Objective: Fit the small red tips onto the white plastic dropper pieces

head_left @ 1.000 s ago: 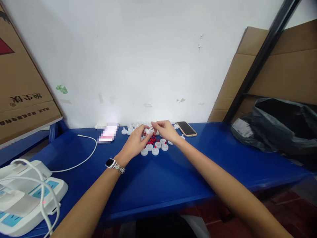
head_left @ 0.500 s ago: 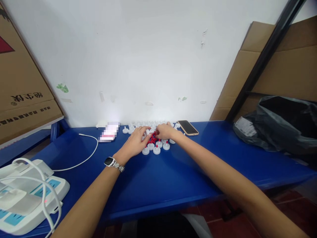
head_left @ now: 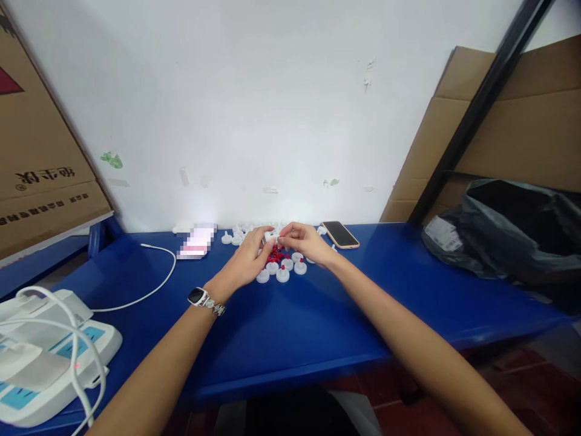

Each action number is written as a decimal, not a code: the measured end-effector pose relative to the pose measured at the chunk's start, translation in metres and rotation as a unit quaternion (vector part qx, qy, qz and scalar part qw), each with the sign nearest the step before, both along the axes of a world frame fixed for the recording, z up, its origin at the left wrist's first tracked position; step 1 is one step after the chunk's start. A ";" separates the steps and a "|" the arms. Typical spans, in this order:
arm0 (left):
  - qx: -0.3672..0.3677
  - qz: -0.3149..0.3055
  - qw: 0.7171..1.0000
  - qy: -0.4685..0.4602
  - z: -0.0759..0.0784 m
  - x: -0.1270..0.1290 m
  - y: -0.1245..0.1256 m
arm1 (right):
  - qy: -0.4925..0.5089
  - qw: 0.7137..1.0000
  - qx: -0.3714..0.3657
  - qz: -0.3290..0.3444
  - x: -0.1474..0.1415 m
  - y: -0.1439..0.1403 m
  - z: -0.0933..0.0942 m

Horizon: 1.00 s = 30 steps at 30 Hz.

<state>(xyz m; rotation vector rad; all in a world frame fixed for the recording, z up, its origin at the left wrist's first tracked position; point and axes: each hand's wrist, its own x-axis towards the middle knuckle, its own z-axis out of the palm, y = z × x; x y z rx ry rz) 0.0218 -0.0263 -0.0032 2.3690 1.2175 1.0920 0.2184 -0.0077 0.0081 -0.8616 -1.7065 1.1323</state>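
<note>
My left hand (head_left: pixel 249 254), wearing a watch (head_left: pixel 198 296) on its wrist, is closed around a white nozzle cap, mostly hidden by its fingers. Close beside it, my right hand (head_left: pixel 308 242) has thumb and index finger pinched at that cap; what sits between the fingertips is too small to make out. Below both hands lies a pile of small red tips (head_left: pixel 275 254). In front of the pile, several white caps with red tips (head_left: pixel 282 275) stand upright. Behind the hands are more plain white caps (head_left: pixel 227 238), partly covered.
A phone (head_left: pixel 340 234) lies right of the caps on the blue table (head_left: pixel 290 339). To the left are a blurred-out card (head_left: pixel 196 242), a white cable (head_left: pixel 158 290) and a power strip (head_left: pixel 102 348). A black plastic bag (head_left: pixel 499 230) sits at the right, by cardboard (head_left: pixel 431 133).
My right hand has risen from the red pile and moved to the fingertips of my left hand. The left hand keeps its hold on the white cap. The view has shifted slightly.
</note>
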 end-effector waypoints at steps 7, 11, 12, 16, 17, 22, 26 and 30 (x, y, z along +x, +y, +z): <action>-0.026 -0.004 0.999 -0.029 0.010 0.003 -0.008 | 0.087 0.994 -0.057 0.015 0.003 0.002 -0.001; -0.033 -0.029 0.998 -0.038 0.009 0.005 -0.010 | 0.063 0.998 -0.029 0.008 -0.001 -0.001 0.002; -0.032 -0.037 0.998 -0.041 0.008 0.006 -0.010 | 0.052 0.998 -0.017 0.004 -0.003 -0.003 0.002; -0.018 -0.041 0.997 -0.062 0.006 0.012 -0.013 | -0.037 0.992 0.093 -0.071 -0.010 -0.009 0.001; -0.017 -0.037 0.997 -0.069 0.007 0.013 -0.014 | -0.060 0.986 0.126 -0.095 -0.012 -0.011 0.000; -0.008 -0.019 0.996 -0.083 0.006 0.019 -0.017 | -0.065 0.969 0.192 -0.141 -0.023 -0.016 -0.004; -0.002 -0.021 0.995 -0.097 0.008 0.022 -0.019 | -0.041 0.969 0.194 -0.147 -0.028 -0.018 -0.004; 0.021 -0.044 0.995 -0.089 0.012 0.021 -0.017 | -0.041 0.970 0.204 -0.125 -0.023 -0.018 0.005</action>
